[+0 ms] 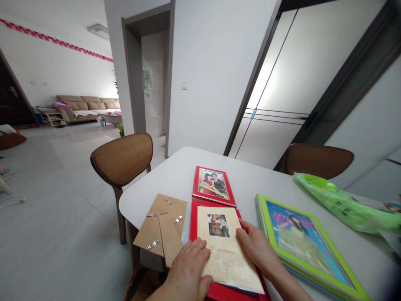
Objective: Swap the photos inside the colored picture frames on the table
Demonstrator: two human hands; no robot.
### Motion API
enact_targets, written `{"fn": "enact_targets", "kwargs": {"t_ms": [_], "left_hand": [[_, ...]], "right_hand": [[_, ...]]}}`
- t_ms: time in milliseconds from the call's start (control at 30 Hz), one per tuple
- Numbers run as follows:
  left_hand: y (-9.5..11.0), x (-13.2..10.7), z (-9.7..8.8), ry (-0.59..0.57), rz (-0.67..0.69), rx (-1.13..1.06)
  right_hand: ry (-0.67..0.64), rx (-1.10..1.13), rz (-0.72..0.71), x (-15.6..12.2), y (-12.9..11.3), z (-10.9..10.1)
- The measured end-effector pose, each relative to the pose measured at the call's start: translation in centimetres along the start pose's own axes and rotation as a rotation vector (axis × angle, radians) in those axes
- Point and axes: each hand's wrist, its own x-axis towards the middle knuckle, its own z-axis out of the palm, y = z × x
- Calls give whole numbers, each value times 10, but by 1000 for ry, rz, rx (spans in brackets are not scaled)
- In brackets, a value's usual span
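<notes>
A cream printed sheet point(225, 255) with a small photo near its top lies over a red picture frame point(193, 223). My left hand point(188, 269) rests along the sheet's left edge, fingers stretched out and thumb apart. At the right edge, my right hand point(257, 246) pinches the sheet between thumb and fingers. Beyond it lies a second red picture frame point(214, 184) holding a photo of two people. To the left, brown backing boards point(169, 213) with metal clips overlap one another, partly reaching past the table edge.
A large green-framed picture point(303, 242) lies at the right, atop something of similar size. Behind it is a crumpled green plastic bag point(351, 209). The white table point(188, 161) has a wooden chair point(125, 159) at its left and another chair point(319, 161) at the far right.
</notes>
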Motion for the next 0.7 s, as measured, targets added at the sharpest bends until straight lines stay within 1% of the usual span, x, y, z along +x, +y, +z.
{"fn": "enact_targets", "kwargs": {"t_ms": [67,133,200,233,333,400,433,500,567,633,700], "left_hand": [[-1,2,1,-3,-2,20],[-2,4,4,-9,6,39],[-2,6,5,-21,11,57],[0,6,5,-29,11,64],[2,2,0,-54,17,60],[-3,-6,-7,-54,45,48],[-8,-12,-12,-46,61,46],[-25,-25,-21,-14,54,57],[-47,-37,-31,27,-31,90],[-69,-45,-39,76,-132,144],[-86,-49,-43,138,-190,201]], "right_hand": [[60,-280,-43,-2,-4,-1],[111,-547,-53,-4,-6,1],[146,-722,-54,-7,-5,5],[159,-771,-56,-8,-4,6],[182,-818,-69,-9,0,9],[192,-823,-71,-9,1,8],[190,-824,-72,-9,1,8],[176,-826,-74,-8,-1,8],[171,-833,-103,-9,-4,9],[181,-832,-168,-12,-6,11],[163,-798,-254,-19,-5,14]]}}
